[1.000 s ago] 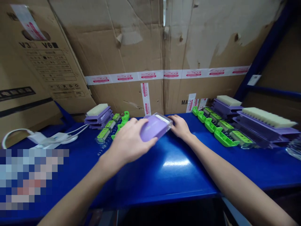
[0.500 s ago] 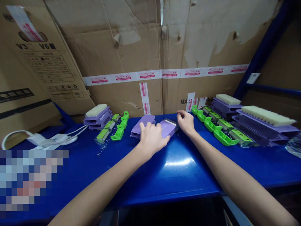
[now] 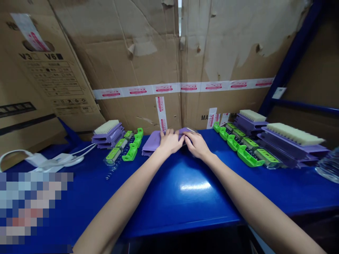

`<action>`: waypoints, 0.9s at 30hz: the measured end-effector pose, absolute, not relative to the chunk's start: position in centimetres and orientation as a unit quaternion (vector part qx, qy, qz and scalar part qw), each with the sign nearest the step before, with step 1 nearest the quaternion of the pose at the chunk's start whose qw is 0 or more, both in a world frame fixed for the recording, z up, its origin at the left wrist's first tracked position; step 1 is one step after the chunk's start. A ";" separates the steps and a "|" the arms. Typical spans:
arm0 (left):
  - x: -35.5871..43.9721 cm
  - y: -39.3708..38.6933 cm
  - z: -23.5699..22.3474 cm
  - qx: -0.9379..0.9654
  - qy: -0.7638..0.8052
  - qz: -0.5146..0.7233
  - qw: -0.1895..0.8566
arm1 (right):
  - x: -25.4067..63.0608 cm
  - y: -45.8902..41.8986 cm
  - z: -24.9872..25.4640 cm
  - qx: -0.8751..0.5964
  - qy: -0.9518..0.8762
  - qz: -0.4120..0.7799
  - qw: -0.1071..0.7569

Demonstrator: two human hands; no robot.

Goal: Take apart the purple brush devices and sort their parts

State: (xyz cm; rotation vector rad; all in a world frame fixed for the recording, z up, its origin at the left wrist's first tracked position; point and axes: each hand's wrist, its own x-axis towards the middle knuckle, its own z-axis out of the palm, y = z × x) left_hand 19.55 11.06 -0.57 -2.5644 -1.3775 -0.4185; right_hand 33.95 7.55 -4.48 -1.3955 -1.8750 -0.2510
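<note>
My left hand (image 3: 170, 140) and my right hand (image 3: 196, 144) meet at the back middle of the blue table (image 3: 190, 197). Both press with bent fingers on a flat purple plastic piece (image 3: 152, 140) that lies against the cardboard wall. A clear-edged part of it shows just behind my fingers. The hands hide most of its right half.
Left of the hands lie purple brushes with cream bristles (image 3: 108, 131) and green parts (image 3: 131, 151), plus a thin spring (image 3: 112, 170) and white cables (image 3: 57, 159). On the right lie a row of green clips (image 3: 246, 146) and stacked purple brushes (image 3: 288, 139). Cardboard boxes (image 3: 148, 63) form the back wall.
The purple piece went from held above the table to lying at the back by the cardboard. My left hand slid back onto it and my right hand came in beside it.
</note>
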 end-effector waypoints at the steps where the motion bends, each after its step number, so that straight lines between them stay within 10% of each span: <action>1: 19.1 11.0 -0.5 -0.862 -0.475 -0.138 0.114 | 34.0 7.7 -4.5 -0.548 -0.737 -0.099 0.382; 27: -3.0 6.9 3.9 -0.684 -0.689 -0.145 0.188 | 34.5 8.4 -5.1 -0.587 -0.716 -0.108 0.363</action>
